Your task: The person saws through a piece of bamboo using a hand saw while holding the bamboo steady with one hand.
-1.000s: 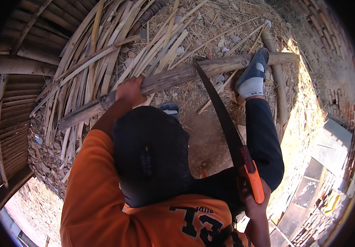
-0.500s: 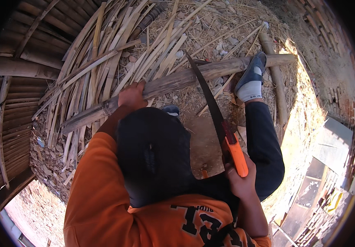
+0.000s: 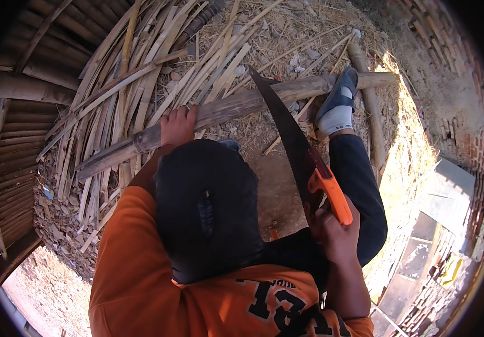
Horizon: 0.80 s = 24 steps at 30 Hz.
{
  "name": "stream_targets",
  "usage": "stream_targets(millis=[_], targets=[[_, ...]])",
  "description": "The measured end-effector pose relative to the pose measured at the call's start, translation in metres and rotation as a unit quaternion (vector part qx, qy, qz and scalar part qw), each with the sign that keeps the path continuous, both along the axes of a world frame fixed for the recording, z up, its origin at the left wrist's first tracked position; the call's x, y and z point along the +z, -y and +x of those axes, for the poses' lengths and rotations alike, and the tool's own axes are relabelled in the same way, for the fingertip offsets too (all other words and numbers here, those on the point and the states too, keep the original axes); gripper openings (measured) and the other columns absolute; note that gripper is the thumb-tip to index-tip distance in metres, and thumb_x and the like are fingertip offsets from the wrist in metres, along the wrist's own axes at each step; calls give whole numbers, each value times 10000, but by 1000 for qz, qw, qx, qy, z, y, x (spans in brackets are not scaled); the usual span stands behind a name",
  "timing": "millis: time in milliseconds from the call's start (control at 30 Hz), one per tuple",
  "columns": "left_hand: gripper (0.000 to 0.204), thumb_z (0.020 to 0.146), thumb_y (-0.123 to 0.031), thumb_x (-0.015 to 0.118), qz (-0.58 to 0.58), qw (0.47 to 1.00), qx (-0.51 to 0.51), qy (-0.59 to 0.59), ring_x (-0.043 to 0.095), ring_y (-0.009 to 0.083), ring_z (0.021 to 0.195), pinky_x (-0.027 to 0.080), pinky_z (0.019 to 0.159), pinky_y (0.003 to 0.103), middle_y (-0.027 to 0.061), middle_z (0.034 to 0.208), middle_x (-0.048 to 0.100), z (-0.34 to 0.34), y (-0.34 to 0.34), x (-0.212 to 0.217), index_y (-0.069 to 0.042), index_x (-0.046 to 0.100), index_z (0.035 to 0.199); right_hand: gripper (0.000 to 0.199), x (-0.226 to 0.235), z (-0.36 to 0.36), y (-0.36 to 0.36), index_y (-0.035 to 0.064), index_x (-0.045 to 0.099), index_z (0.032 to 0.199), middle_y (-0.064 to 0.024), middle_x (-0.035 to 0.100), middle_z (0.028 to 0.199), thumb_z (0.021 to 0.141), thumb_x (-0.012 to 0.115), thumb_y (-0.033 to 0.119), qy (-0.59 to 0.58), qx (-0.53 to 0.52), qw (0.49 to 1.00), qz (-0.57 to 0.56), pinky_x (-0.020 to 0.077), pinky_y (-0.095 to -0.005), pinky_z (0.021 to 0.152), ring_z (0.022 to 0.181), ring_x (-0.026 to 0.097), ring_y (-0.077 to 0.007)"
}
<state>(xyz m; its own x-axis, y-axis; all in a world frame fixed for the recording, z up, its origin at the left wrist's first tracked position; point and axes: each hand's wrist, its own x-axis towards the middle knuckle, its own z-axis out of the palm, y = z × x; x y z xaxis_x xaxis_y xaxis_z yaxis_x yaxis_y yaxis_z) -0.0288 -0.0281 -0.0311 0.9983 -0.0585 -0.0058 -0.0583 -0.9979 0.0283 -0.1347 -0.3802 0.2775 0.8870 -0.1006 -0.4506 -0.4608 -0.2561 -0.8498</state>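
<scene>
right hand [image 3: 334, 227] clamped on orange saw handle, pulled back toward 5 o'clock | hand saw [image 3: 295, 149] blade tip now on bamboo pole [image 3: 236, 109] at 12 | left hand [image 3: 177, 126] still pins pole, 11 | foot [image 3: 337, 101] stays on pole, 1

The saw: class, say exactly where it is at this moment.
In the head view the saw is right of centre, its orange handle gripped by the right hand, its dark blade crossing the bamboo pole beside the foot.
</scene>
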Motion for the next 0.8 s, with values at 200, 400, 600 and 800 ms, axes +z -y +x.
stream_targets(millis=[200, 400, 600, 800], targets=[[854, 769, -346, 833, -86, 981, -7, -172, 604, 357, 1287, 475, 1038, 575, 117, 1349, 598, 9, -23, 34, -152, 479, 1520, 233, 24, 25, -9, -49, 634, 1115, -43, 653, 803, 914, 691, 54, 19, 121, 985, -121, 475, -245, 607, 647, 575, -79], [886, 723, -294, 857, -130, 970, -24, -205, 622, 366, 1277, 518, 1038, 518, 147, 1361, 597, 17, -30, 49, -122, 495, 1513, 242, 35, 40, -17, -41, 631, 1115, -21, 631, 781, 941, 723, 100, -57, 42, 997, 4, 442, -239, 547, 596, 549, -65], [916, 683, -222, 860, -140, 965, -30, -220, 619, 355, 1280, 518, 1041, 504, 142, 1361, 596, 26, -38, 37, -137, 492, 1517, 290, 29, 50, -8, -26, 643, 1134, -23, 608, 767, 957, 746, 180, -37, 53, 997, 30, 456, -258, 550, 588, 563, -91], [896, 698, -197, 833, -65, 992, -23, -110, 645, 352, 1233, 526, 1032, 501, 152, 1336, 618, 20, -14, 47, -140, 480, 1520, 330, 40, 82, -7, -32, 657, 1142, -41, 599, 752, 937, 776, 199, -7, 33, 997, 74, 458, -257, 538, 576, 571, -106]])
